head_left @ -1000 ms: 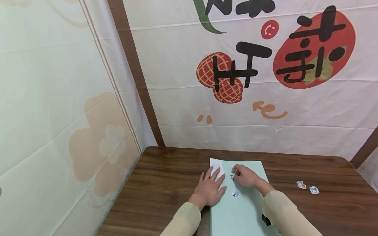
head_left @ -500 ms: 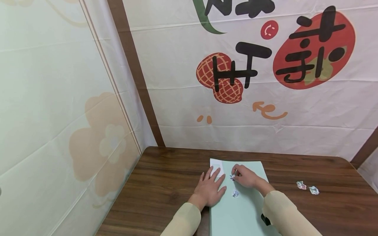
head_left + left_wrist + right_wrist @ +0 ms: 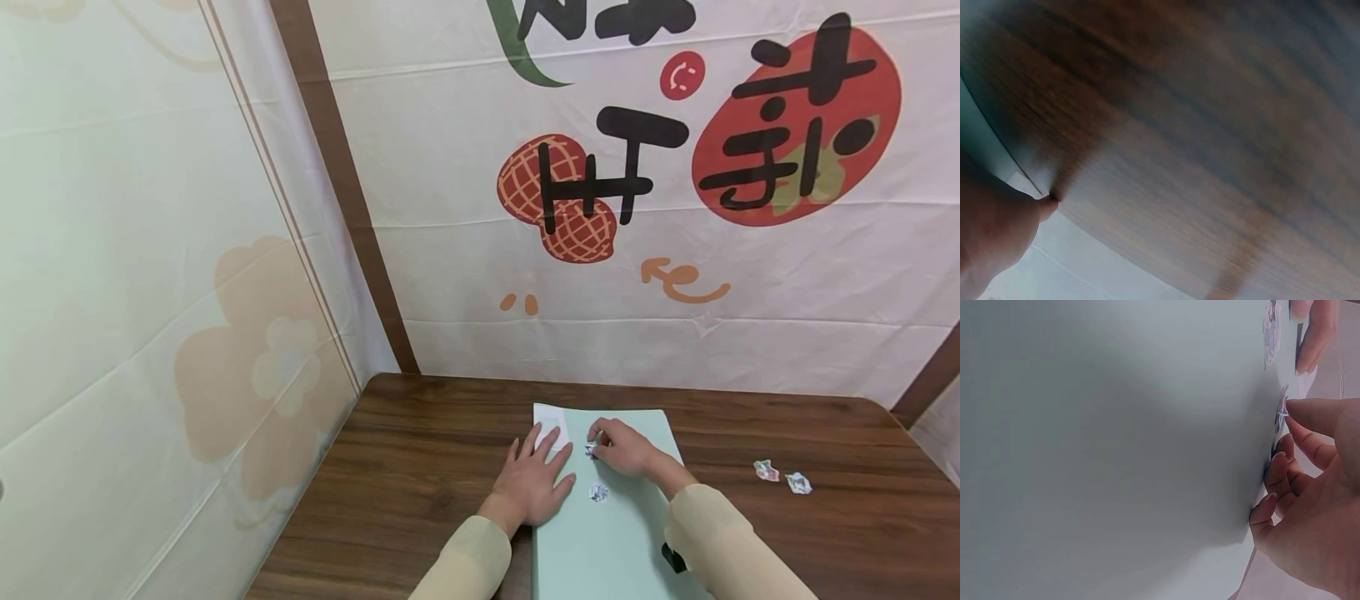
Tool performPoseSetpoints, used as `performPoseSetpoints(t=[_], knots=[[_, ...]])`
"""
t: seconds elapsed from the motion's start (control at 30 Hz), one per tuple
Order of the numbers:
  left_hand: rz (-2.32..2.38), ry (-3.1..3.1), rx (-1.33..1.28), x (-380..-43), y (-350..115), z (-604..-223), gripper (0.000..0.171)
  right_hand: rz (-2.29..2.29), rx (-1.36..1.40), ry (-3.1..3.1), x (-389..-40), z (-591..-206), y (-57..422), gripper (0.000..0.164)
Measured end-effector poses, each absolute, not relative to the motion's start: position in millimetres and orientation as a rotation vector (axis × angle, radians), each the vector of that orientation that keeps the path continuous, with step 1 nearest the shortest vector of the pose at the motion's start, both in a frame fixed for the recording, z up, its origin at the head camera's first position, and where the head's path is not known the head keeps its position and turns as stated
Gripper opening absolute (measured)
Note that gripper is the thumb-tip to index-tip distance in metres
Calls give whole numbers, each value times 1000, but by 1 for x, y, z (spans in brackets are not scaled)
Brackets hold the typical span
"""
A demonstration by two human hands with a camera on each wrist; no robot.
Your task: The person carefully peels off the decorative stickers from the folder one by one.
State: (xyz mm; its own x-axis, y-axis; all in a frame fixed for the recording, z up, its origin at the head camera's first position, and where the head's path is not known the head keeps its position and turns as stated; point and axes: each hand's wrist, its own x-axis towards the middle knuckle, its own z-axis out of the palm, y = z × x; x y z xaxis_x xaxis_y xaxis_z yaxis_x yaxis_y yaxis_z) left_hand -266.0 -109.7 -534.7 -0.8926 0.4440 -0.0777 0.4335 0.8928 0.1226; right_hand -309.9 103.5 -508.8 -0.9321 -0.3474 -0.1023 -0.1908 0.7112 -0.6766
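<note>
A pale green folder-like sheet (image 3: pixel 600 550) lies on the wooden table, with a white paper piece (image 3: pixel 550 417) at its far left corner. My left hand (image 3: pixel 528 483) is spread flat over its left edge, fingertips on the white piece. Near the far end, my right hand (image 3: pixel 626 448) pinches a small patterned sticker (image 3: pixel 1282 409) between thumb and forefinger, right at the green surface. In the right wrist view its other fingers curl against the sheet. Another sticker (image 3: pixel 598 492) lies flat on the sheet, nearer me.
Two more stickers (image 3: pixel 767 471) lie on the table (image 3: pixel 420 467) at the right. A black item (image 3: pixel 673 558) shows beside the right sleeve, partly hidden. A printed cloth (image 3: pixel 450 183) hangs behind the table, and a pale curtain (image 3: pixel 150 375) borders its left side.
</note>
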Motion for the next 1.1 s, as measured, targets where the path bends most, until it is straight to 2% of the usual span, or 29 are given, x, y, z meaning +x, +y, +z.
performPoseSetpoints(t=[0.6, 1.1], knots=[[159, 2948, 683, -266, -110, -535, 61, -1054, -375, 2686, -309, -507, 100, 3], [147, 2951, 679, -265, -108, -532, 60, -1050, -356, 2718, -308, -506, 99, 9]])
